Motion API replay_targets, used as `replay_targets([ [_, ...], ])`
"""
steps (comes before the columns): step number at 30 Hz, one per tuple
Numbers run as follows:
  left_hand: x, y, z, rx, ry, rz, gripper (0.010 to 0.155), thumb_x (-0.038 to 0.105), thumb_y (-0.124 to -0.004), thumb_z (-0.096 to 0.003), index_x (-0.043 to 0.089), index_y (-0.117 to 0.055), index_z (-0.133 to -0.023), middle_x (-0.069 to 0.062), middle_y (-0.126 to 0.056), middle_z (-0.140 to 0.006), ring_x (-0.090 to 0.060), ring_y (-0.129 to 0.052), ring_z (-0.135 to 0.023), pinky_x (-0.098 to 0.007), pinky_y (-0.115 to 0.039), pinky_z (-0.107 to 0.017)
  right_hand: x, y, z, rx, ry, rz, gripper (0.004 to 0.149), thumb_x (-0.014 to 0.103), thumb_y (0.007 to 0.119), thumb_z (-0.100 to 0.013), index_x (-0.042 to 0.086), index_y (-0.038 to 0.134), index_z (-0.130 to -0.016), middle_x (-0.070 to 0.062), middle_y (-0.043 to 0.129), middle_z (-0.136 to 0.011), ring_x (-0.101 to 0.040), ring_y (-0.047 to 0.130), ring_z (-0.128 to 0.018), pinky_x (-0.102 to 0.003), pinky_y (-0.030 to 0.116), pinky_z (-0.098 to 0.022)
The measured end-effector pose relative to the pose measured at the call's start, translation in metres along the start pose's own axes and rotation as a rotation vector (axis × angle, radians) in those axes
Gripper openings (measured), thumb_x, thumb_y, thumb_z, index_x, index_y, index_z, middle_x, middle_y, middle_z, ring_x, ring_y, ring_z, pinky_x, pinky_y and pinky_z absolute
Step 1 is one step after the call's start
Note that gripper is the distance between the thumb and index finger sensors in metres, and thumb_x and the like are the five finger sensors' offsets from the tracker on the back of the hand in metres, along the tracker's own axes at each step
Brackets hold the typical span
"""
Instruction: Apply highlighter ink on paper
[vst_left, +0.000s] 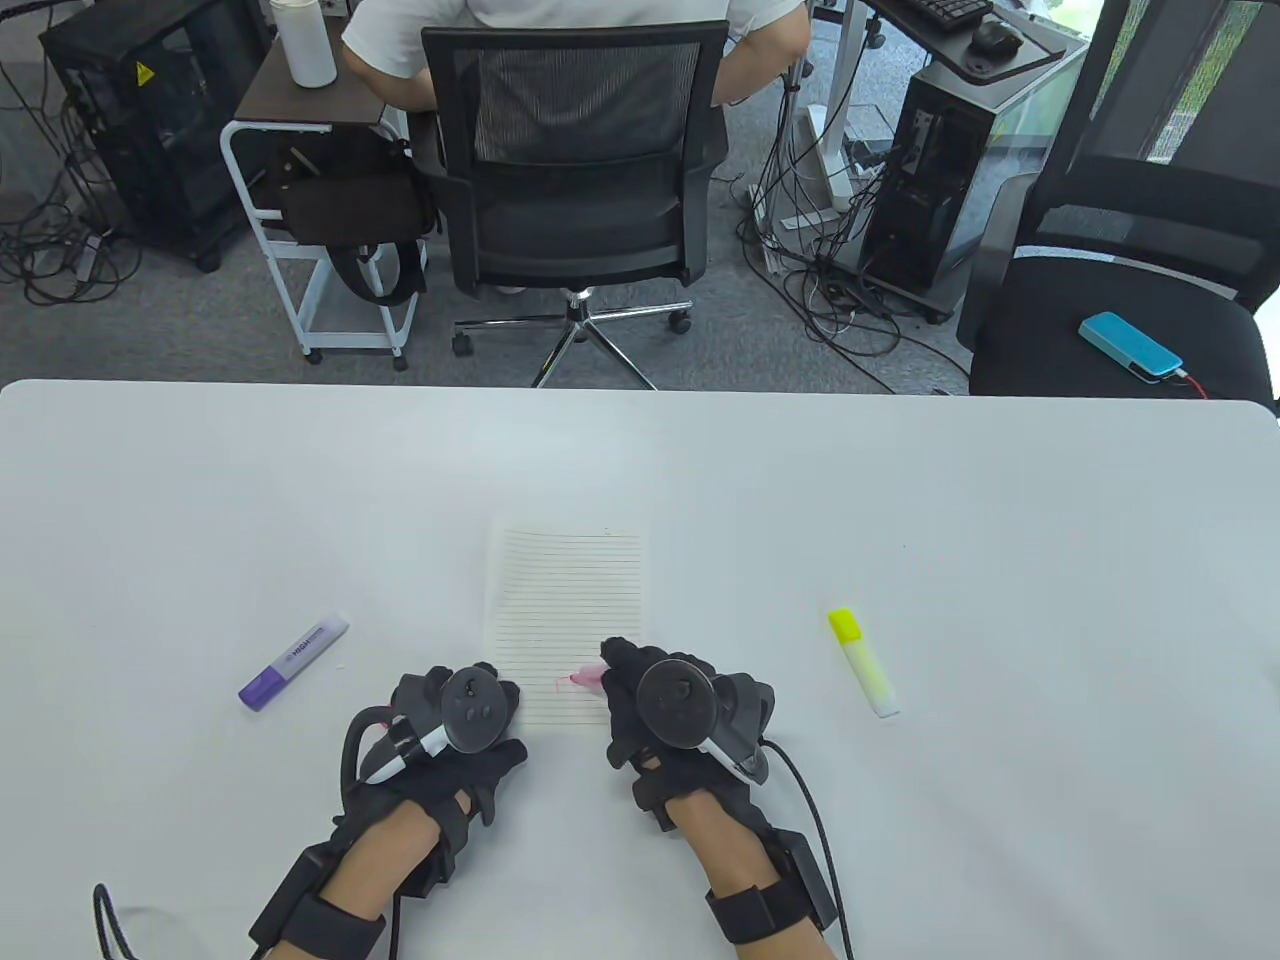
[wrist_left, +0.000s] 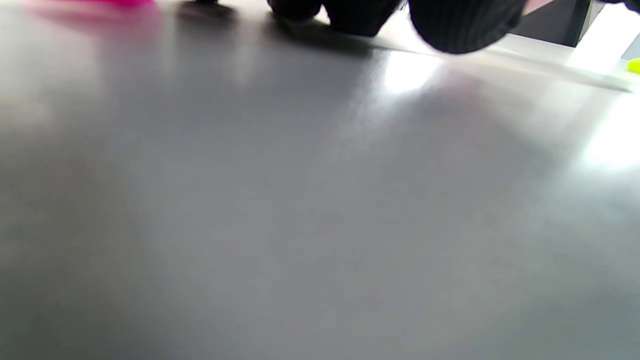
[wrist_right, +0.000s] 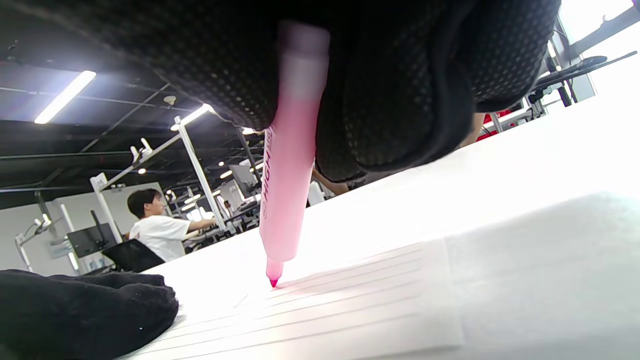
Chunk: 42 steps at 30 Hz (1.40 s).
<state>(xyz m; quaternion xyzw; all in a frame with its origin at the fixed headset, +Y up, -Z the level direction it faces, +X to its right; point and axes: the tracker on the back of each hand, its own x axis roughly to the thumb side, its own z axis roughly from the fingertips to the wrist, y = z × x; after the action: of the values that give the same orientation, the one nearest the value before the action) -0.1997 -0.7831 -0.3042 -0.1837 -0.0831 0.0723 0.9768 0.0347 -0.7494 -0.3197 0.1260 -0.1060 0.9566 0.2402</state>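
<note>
A lined paper sheet (vst_left: 565, 600) lies in the middle of the white table (vst_left: 900, 500). My right hand (vst_left: 660, 700) grips a pink highlighter (wrist_right: 287, 190) and its tip touches the paper (wrist_right: 350, 310) near the bottom edge, beside a short pink mark (vst_left: 560, 683). My left hand (vst_left: 470, 705) rests with curled fingers on the sheet's lower left corner. In the left wrist view a bright pink cap (wrist_left: 125, 2) shows at the top edge next to its fingertips (wrist_left: 465, 30).
A purple highlighter (vst_left: 293, 662) lies left of the hands and a capped yellow highlighter (vst_left: 863, 662) lies to the right. Beyond the table's far edge stand office chairs (vst_left: 575, 160), and a person sits with their back turned.
</note>
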Motion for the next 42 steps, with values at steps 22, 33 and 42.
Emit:
replay_targets([
  [22, 0.0, 0.0, 0.0, -0.002, 0.001, 0.0, 0.068, 0.055, -0.068, -0.0474, 0.031, -0.051, -0.109, 0.001, -0.04, -0.119, -0.046, -0.038, -0.109, -0.07, -0.03, -0.072, 0.004, 0.0, 0.001, 0.027, -0.02, -0.034, 0.037, 0.029, 0.089, -0.046, 0.017, 0.092, -0.081, -0.017, 0.102, -0.066, -0.038, 0.099, -0.041, -0.063, 0.075, -0.054],
  [33, 0.0, 0.0, 0.0, -0.002, 0.001, 0.0, 0.068, 0.056, -0.068, -0.0474, 0.031, -0.051, -0.109, 0.001, -0.04, -0.119, -0.046, -0.038, -0.109, -0.07, -0.03, -0.072, 0.0, -0.002, 0.002, -0.007, 0.001, -0.059, 0.037, 0.029, 0.089, -0.047, 0.017, 0.091, -0.082, -0.017, 0.101, -0.067, -0.038, 0.099, -0.042, -0.062, 0.075, -0.053],
  [42, 0.0, 0.0, 0.0, -0.007, 0.0, 0.001, 0.068, 0.056, -0.068, -0.0473, 0.031, -0.051, -0.109, 0.001, -0.04, -0.119, -0.046, -0.038, -0.109, -0.07, -0.03, -0.072, 0.005, 0.005, 0.002, 0.011, -0.018, -0.015, 0.038, 0.029, 0.088, -0.048, 0.019, 0.089, -0.085, -0.017, 0.1, -0.07, -0.038, 0.099, -0.045, -0.062, 0.075, -0.054],
])
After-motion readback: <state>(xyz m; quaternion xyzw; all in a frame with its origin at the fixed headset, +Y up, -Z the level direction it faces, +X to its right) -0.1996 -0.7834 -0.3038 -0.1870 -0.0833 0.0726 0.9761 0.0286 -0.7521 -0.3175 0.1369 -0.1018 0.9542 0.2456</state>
